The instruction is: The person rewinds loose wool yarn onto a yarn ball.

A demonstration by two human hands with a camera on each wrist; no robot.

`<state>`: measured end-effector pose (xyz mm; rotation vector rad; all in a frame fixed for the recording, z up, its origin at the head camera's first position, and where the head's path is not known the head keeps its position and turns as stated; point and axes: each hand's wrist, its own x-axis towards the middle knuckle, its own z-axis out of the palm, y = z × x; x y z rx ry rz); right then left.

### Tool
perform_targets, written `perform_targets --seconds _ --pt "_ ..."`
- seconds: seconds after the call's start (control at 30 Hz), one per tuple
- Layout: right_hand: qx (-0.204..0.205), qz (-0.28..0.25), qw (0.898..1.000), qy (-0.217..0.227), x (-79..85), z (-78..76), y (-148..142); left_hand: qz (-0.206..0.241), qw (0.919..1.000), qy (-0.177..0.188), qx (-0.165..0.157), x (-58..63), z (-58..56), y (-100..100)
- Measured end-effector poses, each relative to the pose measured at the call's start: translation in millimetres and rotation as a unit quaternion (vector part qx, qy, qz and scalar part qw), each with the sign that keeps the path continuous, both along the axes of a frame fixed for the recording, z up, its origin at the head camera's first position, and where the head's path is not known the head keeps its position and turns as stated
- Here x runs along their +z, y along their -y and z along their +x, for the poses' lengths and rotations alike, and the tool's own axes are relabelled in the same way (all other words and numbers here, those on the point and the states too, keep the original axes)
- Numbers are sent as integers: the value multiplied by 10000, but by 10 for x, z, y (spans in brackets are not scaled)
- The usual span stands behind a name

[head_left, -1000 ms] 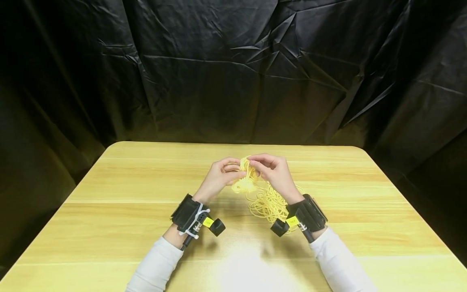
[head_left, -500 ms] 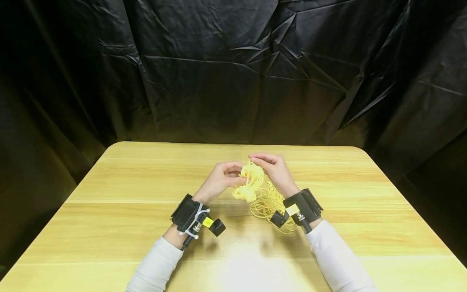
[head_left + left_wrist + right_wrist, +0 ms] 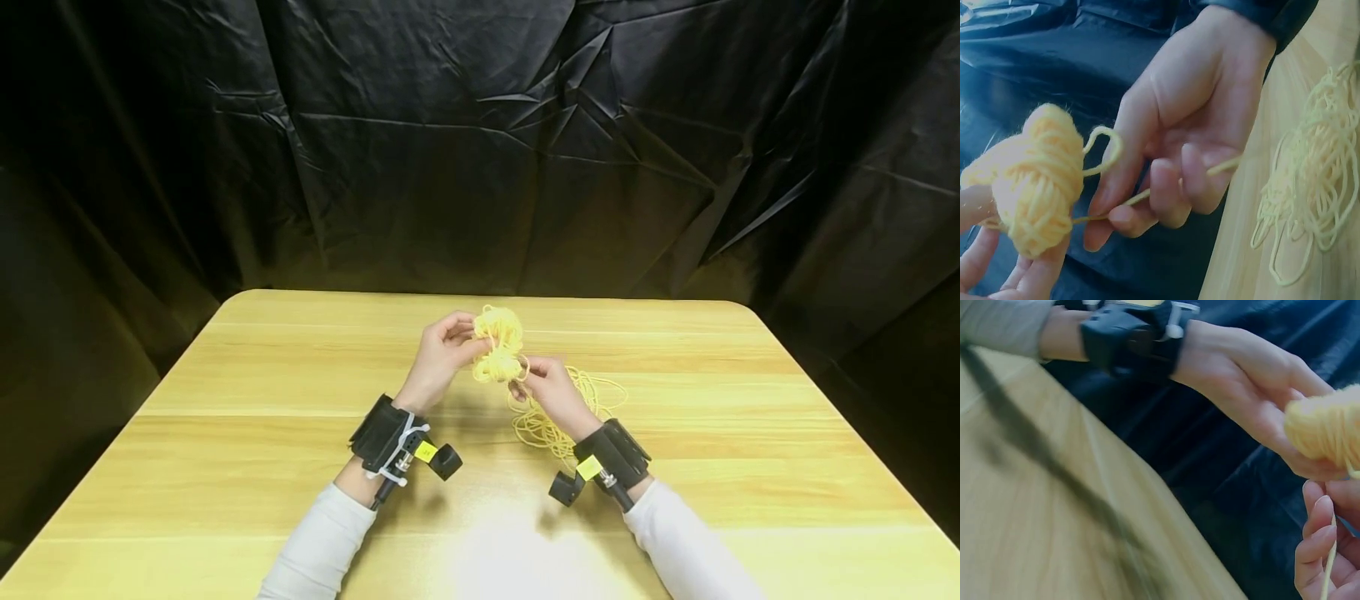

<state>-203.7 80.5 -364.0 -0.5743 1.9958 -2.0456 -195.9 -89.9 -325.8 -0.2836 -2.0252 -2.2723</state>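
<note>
A wound bundle of yellow yarn (image 3: 498,337), pinched in at its waist, is held up over the table between the thumb and fingers of my left hand (image 3: 442,354). Just right of it, my right hand (image 3: 551,387) pinches the strand that runs from the bundle. In the left wrist view this strand (image 3: 1141,197) passes under the right thumb and across the curled fingers. A small loop (image 3: 1113,150) sticks out from the bundle's side there. The right wrist view shows only part of the bundle (image 3: 1322,425), at the right edge.
A loose tangle of yellow yarn (image 3: 543,425) lies on the wooden table (image 3: 247,433), partly hidden behind the right hand and wrist. Black sheeting (image 3: 420,200) hangs behind the table. Each wrist wears a black strapped camera mount.
The left hand has turned and raised the bundle slightly, leftward. From above the bundle, my right hand has come down to its lower right side, still holding the strand.
</note>
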Motion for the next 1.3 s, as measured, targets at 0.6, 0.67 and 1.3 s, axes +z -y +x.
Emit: perform_targets --seconds 0.6,0.67,1.3 --pt "393 1742 9739 -1404 407 207 -106 -488 9914 -616 1043 -19 -40 9" --pt "383 1762 9732 -1429 460 202 -117 -667 9906 -622 1015 -27 -42 3" --pt "-390 309 9924 -1126 685 -42 -146 -1785 9765 -793 -914 -50 -2 -3"
